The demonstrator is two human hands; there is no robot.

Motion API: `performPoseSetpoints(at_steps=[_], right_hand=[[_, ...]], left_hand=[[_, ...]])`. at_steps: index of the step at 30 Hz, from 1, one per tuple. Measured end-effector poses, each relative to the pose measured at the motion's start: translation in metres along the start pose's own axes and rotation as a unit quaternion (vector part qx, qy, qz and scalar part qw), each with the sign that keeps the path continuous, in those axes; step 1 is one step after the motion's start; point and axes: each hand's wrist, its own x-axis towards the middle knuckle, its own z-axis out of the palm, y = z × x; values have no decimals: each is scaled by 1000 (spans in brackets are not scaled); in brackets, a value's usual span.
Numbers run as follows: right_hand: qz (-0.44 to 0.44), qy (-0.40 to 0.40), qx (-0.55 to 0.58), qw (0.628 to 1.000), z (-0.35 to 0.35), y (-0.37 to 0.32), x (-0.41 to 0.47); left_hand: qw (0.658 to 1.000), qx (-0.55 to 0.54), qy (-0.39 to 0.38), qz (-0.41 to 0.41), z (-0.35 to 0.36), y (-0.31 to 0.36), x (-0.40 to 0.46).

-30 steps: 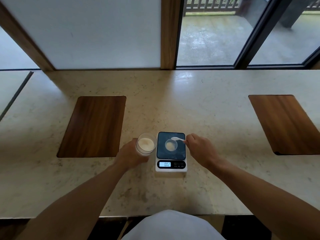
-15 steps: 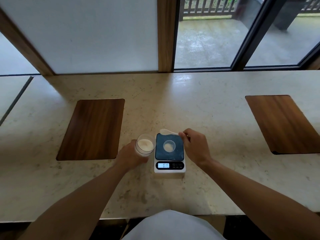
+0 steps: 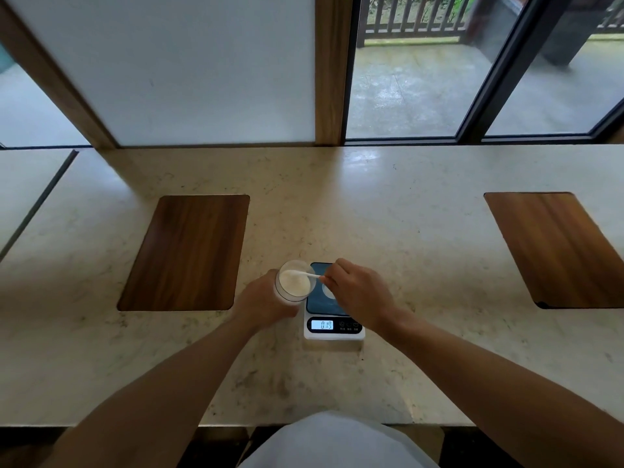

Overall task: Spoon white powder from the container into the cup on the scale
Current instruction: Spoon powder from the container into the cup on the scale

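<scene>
My left hand (image 3: 266, 304) grips a clear container (image 3: 294, 283) of white powder, tilted toward the scale. A small white spoon (image 3: 304, 273) is pinched in my right hand (image 3: 358, 293), and its bowl dips into the container's powder. The white scale (image 3: 334, 327) with a dark platform sits just right of the container, its display lit. The small cup (image 3: 327, 290) stands on the platform, mostly hidden behind my right hand.
Two dark wooden boards lie on the pale stone counter: one (image 3: 187, 253) left of the container, one (image 3: 557, 248) at the far right. Windows and a wooden post line the back edge. The counter's front edge is near my body.
My right hand carried the spoon leftward, from over the cup on the scale to the container, where its bowl now sits in the powder. The left hand stayed on the container.
</scene>
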Motion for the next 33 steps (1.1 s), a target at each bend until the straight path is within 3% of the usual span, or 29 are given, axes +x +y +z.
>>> performPoseSetpoints(at_steps=[10,21,33], right_hand=[[-9,-13,-24,1000,5,0,1],[102,-82,15,991,10,3,5],[229,-109,109,961,18,5,9]], left_hand=[[998,28,27,56,2,-1,1],[993,37,42,103,9,-8,3],[994,45,38,93,11,-13,1]])
